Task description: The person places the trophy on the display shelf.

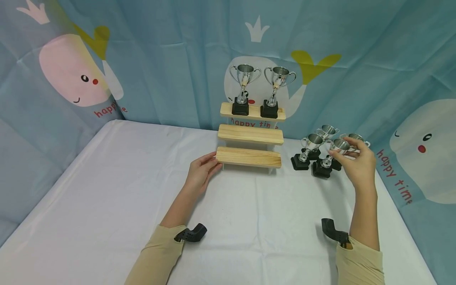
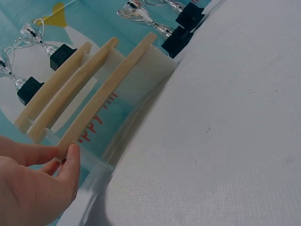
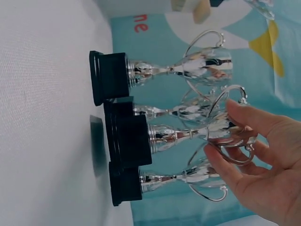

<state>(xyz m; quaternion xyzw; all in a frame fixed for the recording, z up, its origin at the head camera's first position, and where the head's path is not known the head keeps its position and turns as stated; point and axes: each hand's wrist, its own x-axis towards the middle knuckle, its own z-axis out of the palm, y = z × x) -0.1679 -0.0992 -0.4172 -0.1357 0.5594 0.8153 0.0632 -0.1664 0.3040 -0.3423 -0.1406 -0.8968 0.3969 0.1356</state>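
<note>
A three-step display stand with wooden boards [image 1: 249, 157] stands near the back. My left hand [image 1: 200, 174] pinches the left end of its lowest board, thumb and fingers at the corner in the left wrist view. Two silver trophies with black bases, a left one [image 1: 240, 106] and a right one [image 1: 269, 109], stand upright on the top board. To the right of the stand, my right hand [image 1: 360, 164] holds a silver trophy [image 3: 164, 136] by its cup and handles. Its black base [image 1: 322, 169] shows a shadow beside it, close over the table.
Three more trophies crowd around the held one, including a left one [image 1: 302, 161] and a back one [image 1: 327, 130]. A white cloth [image 1: 107, 221] covers the table. Behind hangs a blue printed curtain [image 1: 171, 71]. Black wrist mounts [image 1: 192, 233] sit on both sleeves.
</note>
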